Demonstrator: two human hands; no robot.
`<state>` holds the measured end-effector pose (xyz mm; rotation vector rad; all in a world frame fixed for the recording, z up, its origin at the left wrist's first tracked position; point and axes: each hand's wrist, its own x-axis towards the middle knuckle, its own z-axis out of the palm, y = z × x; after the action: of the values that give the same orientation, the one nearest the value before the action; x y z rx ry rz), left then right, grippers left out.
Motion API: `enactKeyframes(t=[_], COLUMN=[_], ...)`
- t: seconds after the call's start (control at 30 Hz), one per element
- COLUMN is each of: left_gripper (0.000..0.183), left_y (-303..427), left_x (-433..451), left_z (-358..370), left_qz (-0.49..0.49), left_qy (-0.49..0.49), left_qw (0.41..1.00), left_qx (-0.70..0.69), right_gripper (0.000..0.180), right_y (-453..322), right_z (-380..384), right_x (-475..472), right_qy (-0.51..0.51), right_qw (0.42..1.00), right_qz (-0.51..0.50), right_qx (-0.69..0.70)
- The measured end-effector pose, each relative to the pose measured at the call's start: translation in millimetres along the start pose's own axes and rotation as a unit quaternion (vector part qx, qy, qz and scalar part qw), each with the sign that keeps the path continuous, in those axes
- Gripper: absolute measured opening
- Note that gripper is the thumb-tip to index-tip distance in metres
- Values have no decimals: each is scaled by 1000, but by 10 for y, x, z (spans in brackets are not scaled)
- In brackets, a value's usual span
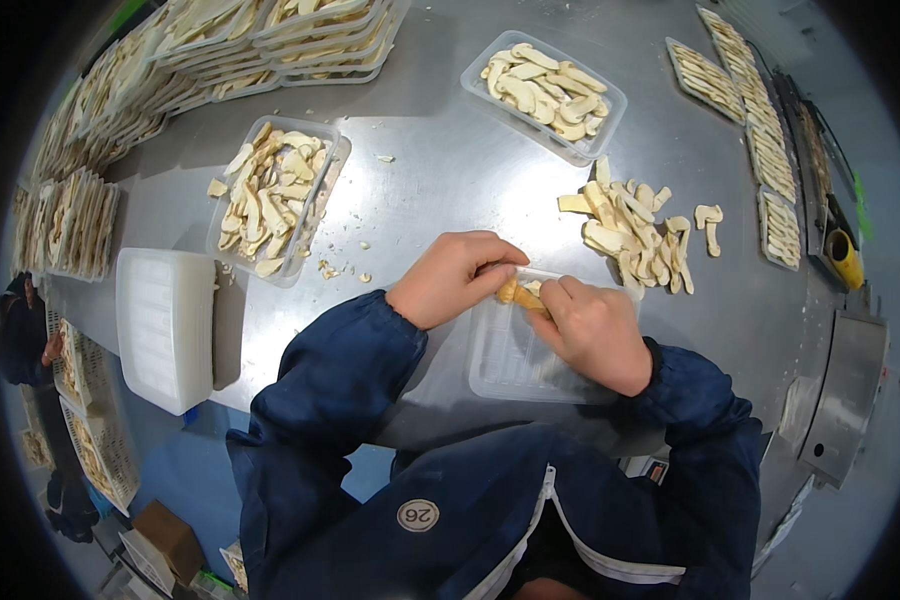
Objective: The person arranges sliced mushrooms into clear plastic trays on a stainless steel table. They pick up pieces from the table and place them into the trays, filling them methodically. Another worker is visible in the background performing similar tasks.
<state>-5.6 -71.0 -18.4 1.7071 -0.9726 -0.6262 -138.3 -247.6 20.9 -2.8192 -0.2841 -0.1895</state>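
My left hand and my right hand meet over the upper part of a clear plastic tray on the steel table. Between them is a yellow-brown mushroom slice; the left thumb and fingers pinch its upper end, and the right fingers grip its lower end. Pale slices lie behind the right fingers, partly hidden. A loose pile of mushroom slices lies beyond my right hand, with one slice apart from it. Farther off, a tray holds more slices. Another filled tray stands at the left.
Stacked trays of slices stand at the upper left, above a stack of upturned empty trays. Filled trays line the right side. A person is at the far left beside white baskets. Crumbs dot the steel table.
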Motion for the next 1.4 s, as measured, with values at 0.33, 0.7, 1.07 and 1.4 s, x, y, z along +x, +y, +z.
enactKeyframes(t=[0.33, 0.7, 1.07, 1.4], left_gripper=[39, 29, 19, 20], left_y=[160, 58, -12, 25], left_x=[-39, -15, 12, 44], left_z=[167, 12, -37, -42], left_qz=[38, 68, 0, 18], left_qy=[2, 27, 112, 112], left_qw=[974, 986, 994, 993], left_qx=[224, 147, -7, -16], right_gripper=[18, 38, 20, 13], right_y=[1070, 1207, 799, 25], right_z=[-469, -142, -586, -185], right_x=[276, 722, 428, 170], right_qy=[87, 60, -69, -175], right_qw=[978, 972, 951, 909], right_qz=[187, 217, 220, 142], right_qx=[30, -72, 205, 349])
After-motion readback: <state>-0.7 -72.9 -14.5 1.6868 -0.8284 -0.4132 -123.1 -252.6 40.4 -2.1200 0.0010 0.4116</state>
